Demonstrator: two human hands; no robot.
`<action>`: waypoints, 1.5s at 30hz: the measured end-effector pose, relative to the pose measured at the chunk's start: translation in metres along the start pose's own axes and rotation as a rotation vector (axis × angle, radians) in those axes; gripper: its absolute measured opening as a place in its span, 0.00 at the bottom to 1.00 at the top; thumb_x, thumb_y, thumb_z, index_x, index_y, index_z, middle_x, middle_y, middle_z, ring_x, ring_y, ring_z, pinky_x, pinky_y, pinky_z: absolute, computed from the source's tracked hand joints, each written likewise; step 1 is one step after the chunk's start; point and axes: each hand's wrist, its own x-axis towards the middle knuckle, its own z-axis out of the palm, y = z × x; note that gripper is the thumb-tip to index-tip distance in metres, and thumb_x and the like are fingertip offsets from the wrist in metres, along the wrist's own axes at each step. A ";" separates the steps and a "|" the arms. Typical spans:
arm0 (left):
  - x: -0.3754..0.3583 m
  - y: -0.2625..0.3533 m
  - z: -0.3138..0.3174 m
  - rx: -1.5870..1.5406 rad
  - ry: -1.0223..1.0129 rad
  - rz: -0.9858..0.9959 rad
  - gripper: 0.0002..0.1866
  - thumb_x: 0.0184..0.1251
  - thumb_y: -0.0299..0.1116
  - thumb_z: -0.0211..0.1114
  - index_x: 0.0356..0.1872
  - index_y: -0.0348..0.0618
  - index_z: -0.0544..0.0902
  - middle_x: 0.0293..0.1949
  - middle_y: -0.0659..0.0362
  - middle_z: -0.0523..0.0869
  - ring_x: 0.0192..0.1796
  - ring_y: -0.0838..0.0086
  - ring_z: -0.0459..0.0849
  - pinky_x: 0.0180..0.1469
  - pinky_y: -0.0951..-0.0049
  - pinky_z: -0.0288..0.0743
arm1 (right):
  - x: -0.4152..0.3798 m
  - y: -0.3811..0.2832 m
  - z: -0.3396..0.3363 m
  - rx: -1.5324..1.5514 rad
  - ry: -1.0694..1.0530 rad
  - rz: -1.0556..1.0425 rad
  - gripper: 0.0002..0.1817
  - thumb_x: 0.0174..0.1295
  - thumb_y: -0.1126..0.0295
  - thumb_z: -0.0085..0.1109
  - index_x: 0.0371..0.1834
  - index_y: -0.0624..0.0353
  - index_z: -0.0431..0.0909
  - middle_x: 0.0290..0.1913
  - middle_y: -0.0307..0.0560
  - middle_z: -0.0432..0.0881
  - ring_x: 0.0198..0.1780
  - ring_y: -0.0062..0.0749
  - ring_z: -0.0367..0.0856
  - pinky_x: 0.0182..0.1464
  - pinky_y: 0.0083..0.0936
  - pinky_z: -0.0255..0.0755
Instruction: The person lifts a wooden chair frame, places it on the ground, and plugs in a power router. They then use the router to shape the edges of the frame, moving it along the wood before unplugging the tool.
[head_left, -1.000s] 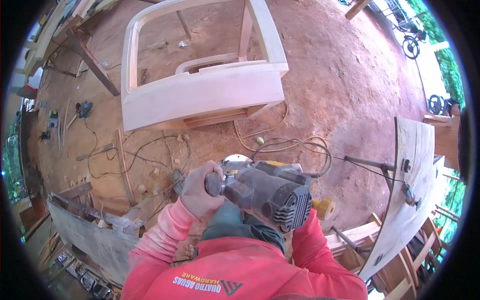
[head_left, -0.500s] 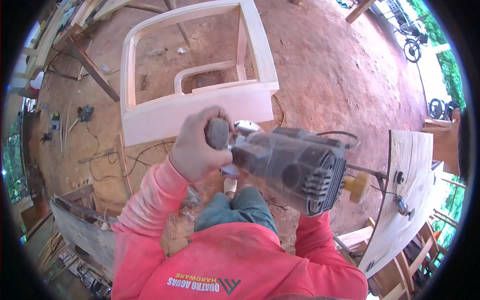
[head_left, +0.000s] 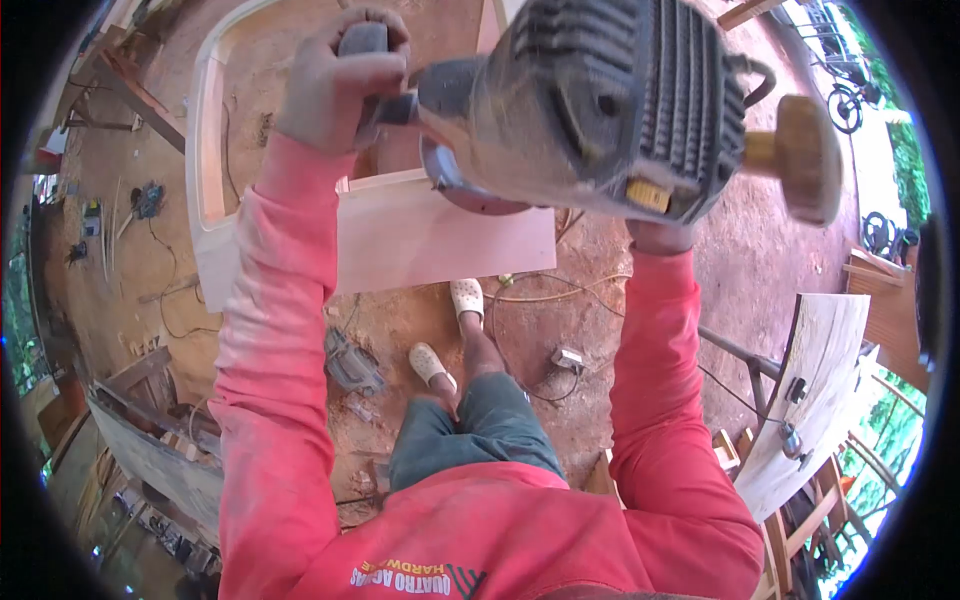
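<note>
I hold a dusty power tool that looks like a plunge router high in front of me, its ribbed vent end toward the camera. My left hand is wrapped round its dark side knob. A wooden knob juts from the opposite side. My right hand is behind the router's lower right, gripping it from there, with its fingers mostly hidden. Part of a round base shows at the tool's lower left. Beyond it, partly covered, stands a pale wooden frame with a curved corner.
Another power tool lies on the dirt floor near my feet. A cord with a small white box runs across the ground. On the right leans a pale board with fittings; another panel stands left. Motorcycles are parked at upper right.
Both hands have lifted the router up and forward, closer to the camera, with its vent end tilted upward. My feet and the ground tool have come into view below.
</note>
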 end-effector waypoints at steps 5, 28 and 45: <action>0.008 0.012 0.015 -0.289 0.126 -0.214 0.16 0.50 0.27 0.66 0.43 0.39 0.82 0.36 0.63 0.83 0.31 0.75 0.84 0.28 0.79 0.75 | 0.011 0.005 0.020 -0.057 0.049 0.024 0.10 0.67 0.74 0.57 0.48 0.65 0.80 0.37 0.45 0.87 0.26 0.23 0.85 0.21 0.15 0.71; 0.014 -0.063 0.050 -0.411 0.174 0.150 0.18 0.64 0.30 0.61 0.55 0.35 0.79 0.43 0.58 0.82 0.38 0.76 0.81 0.38 0.77 0.73 | 0.018 0.001 0.000 -0.287 -0.083 0.097 0.09 0.69 0.67 0.54 0.39 0.59 0.81 0.28 0.42 0.82 0.19 0.20 0.73 0.18 0.19 0.59; 0.003 -0.095 0.053 -0.241 0.388 0.315 0.29 0.71 0.36 0.59 0.71 0.35 0.73 0.62 0.54 0.83 0.62 0.66 0.83 0.60 0.65 0.80 | 0.014 -0.012 0.009 -0.222 -0.109 0.287 0.14 0.68 0.61 0.55 0.47 0.58 0.81 0.31 0.40 0.84 0.23 0.20 0.76 0.20 0.16 0.61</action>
